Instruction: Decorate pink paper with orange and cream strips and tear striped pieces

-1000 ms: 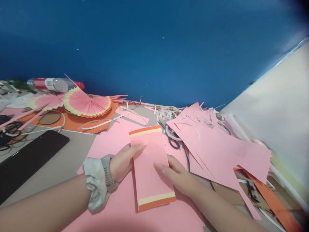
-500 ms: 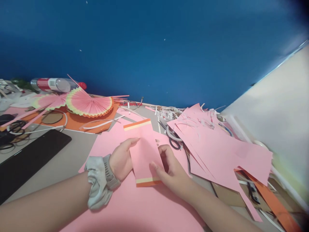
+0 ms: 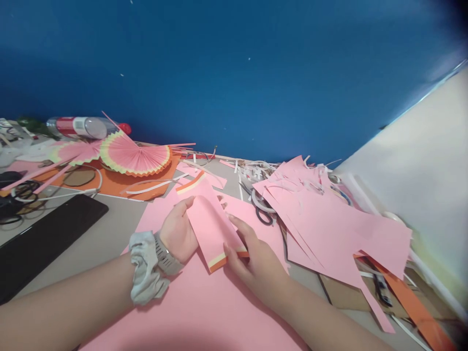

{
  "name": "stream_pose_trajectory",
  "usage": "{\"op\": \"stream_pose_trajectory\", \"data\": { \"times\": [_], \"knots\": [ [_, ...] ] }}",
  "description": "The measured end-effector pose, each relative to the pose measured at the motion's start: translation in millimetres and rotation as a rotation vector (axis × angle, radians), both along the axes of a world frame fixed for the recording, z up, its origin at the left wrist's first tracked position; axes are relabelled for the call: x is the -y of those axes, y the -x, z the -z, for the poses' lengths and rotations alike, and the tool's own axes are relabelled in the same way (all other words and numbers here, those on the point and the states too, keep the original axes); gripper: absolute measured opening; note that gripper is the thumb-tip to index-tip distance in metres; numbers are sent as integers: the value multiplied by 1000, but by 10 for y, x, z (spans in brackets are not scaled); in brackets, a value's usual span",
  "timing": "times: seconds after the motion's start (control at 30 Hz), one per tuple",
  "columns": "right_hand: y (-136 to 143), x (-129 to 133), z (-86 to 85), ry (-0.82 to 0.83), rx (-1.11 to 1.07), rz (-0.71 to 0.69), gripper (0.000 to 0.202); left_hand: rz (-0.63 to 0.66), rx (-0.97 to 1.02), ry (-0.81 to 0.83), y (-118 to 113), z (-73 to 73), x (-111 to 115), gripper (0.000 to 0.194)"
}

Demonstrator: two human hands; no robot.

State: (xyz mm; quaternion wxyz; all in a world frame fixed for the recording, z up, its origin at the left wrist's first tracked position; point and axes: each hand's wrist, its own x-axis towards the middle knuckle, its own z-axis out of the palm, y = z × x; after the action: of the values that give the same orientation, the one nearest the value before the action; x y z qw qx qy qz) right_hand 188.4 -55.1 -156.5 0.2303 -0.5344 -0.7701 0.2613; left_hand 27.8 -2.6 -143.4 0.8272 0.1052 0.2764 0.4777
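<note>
Between my hands is a pink paper strip (image 3: 209, 224) with orange and cream bands at both ends, bent in a curve along its length. My left hand (image 3: 180, 231) grips its left side, thumb on top and the other fingers behind it; some fingertips show past the far right edge. At the lower right, my right hand (image 3: 256, 258) pinches the strip near its banded end. A large pink sheet (image 3: 204, 312) lies on the table underneath.
Folded pink paper fans (image 3: 137, 158) lie at the back left by a plastic bottle (image 3: 84, 127). A black phone (image 3: 51, 243) is on the left. Cut pink sheets (image 3: 336, 229), scissors (image 3: 263, 214) and a cutter knife (image 3: 382, 290) lie to the right.
The flat strip is now curled and tilted, its near end turned up toward the right. My right hand has shifted slightly, and my left fingertips now show behind the strip.
</note>
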Motion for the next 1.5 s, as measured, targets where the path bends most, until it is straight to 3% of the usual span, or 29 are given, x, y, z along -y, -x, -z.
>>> {"op": "stream_pose_trajectory", "data": {
  "times": [0.2,0.43,0.5,0.63,0.73,0.83,1.03,1.17,1.27,1.5],
  "knots": [
    [-4,25,90,-228,183,-259,70,-6,-13,-13,-25,13,5,30],
    [31,21,119,-343,301,-374,60,41,-29,-95,-47,55,52,16],
    [30,10,91,-339,284,-413,56,59,-34,-107,-43,72,55,11],
    [-37,1,60,-300,56,-501,73,108,-14,-136,-31,64,53,6],
    [-99,-8,70,-188,-249,-315,55,171,10,-160,-23,30,64,10],
    [-130,-53,83,-27,-459,-77,37,322,43,-174,-17,3,103,13],
    [-146,-135,48,275,-747,-144,53,735,119,-216,-37,45,292,20],
    [-170,-116,18,363,-736,-175,49,900,117,-253,-76,125,396,25],
    [-173,-107,11,429,-676,-123,34,907,58,-259,-110,165,414,25],
    [-124,-128,32,366,-760,-27,31,751,-211,-330,-155,164,423,21]
  ]
}}
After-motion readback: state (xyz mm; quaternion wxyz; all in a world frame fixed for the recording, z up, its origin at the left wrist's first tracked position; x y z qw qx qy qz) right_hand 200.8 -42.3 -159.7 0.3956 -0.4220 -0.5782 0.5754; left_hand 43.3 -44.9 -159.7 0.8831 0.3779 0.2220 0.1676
